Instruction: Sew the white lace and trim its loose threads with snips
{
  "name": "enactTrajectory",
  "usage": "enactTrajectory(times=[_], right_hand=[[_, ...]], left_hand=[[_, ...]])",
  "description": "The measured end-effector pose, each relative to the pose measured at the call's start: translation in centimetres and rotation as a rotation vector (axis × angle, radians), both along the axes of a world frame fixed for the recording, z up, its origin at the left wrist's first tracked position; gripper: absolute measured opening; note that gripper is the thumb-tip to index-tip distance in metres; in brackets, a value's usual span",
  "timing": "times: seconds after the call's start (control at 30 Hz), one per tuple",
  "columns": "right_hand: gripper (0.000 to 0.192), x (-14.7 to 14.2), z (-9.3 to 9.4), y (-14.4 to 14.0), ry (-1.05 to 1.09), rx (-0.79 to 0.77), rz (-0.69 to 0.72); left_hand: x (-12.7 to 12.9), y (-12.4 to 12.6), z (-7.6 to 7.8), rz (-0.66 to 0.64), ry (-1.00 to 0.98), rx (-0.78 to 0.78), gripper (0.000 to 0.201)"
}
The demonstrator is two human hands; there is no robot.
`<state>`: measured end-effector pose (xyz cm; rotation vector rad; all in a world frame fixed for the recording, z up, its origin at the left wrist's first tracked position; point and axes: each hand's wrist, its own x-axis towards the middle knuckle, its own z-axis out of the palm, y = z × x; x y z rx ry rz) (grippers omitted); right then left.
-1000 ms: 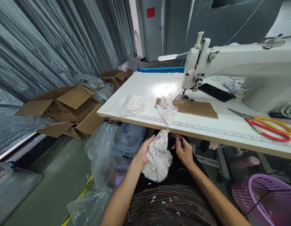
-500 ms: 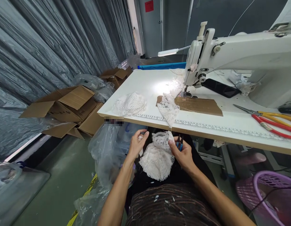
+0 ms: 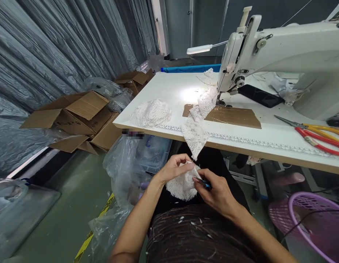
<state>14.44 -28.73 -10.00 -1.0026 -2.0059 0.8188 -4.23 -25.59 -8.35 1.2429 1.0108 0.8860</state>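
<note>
My left hand (image 3: 173,168) pinches the top of a bunched piece of white lace (image 3: 183,184) over my lap, below the table edge. My right hand (image 3: 217,191) holds small blue-handled thread snips (image 3: 202,182) against the same lace. A strip of lace (image 3: 196,136) hangs off the table edge just above my hands and runs back to the needle of the white sewing machine (image 3: 281,62). A second heap of white lace (image 3: 151,114) lies on the white table (image 3: 174,91) to the left.
A brown cardboard sheet (image 3: 232,116) lies under the machine foot. Red and yellow scissors (image 3: 317,134) and a black phone (image 3: 261,96) sit to the right. Open cardboard boxes (image 3: 76,120) and plastic bags (image 3: 125,171) stand on the floor at left; a purple basket (image 3: 312,223) at right.
Both hands have closed in on the lace and lowered it toward my lap. My left hand shifted from its side to pinching its top; the snips now touch the fabric.
</note>
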Motion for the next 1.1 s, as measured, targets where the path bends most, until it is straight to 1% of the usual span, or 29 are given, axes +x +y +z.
enactTrajectory(times=[0.07,0.13,0.2,0.33,0.4,0.53,0.6,0.73,0.87,0.97,1.1], right_hand=[[0.017,0.4,0.3,0.8,-0.050,-0.069,-0.042],[0.025,0.8,0.6,1.7,-0.064,-0.139,-0.058],[0.032,1.0,0.7,2.6,-0.076,-0.189,-0.034],[0.029,1.4,0.4,3.3,-0.127,-0.243,0.021],[0.032,1.4,0.3,3.2,-0.128,-0.263,0.031],[0.045,1.1,0.1,3.0,-0.141,-0.243,0.012],[0.045,0.7,0.0,3.0,-0.142,-0.212,0.022],[0.043,-0.4,-0.1,3.5,-0.066,-0.162,0.045],[0.047,-0.8,-0.2,4.1,-0.058,-0.206,-0.010],[0.048,-0.5,-0.2,4.0,-0.059,-0.245,-0.016],[0.050,-0.3,0.2,3.6,-0.071,-0.217,-0.002]], left_hand=[[-0.3,-0.1,0.2,0.058,0.125,0.000,0.029],[-0.4,-0.1,0.4,0.079,0.192,0.024,0.028],[-0.5,-0.1,0.5,0.070,0.207,0.041,0.027],[-0.6,-0.1,0.6,0.046,0.206,0.049,0.025],[-0.7,-0.1,0.7,0.037,0.212,0.045,0.025],[-0.7,-0.2,0.8,0.033,0.217,0.041,0.026],[-0.7,-0.3,0.9,0.032,0.198,0.047,0.024],[-0.5,-0.3,0.8,0.042,0.193,0.051,0.023],[-0.4,-0.3,0.9,0.061,0.177,0.029,0.026],[-0.5,-0.3,0.9,0.065,0.125,0.000,0.027],[-0.5,-0.2,1.0,0.059,0.098,-0.021,0.027]])
